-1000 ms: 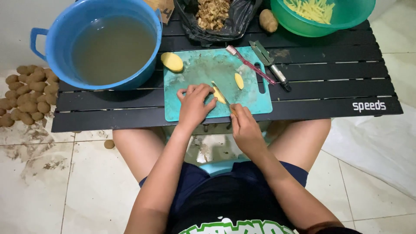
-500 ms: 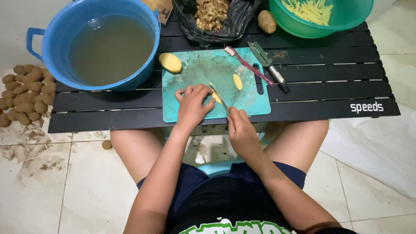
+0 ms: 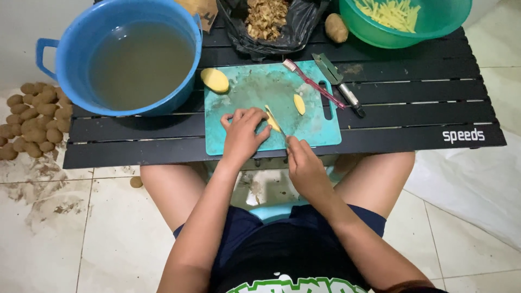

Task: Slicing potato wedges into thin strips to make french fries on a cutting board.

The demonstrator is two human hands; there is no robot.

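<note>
Potato piece on cutting board; blue tub holds murky water.

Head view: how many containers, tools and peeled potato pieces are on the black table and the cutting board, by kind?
Basins: 2, blue basin and green basin
Bags: 1, black bag
Boards: 1, board
Tools: 3, knife, toothbrush, peeler
Peeled potato pieces: 3, at
Unpeeled potato: 1
Total: 11
</note>
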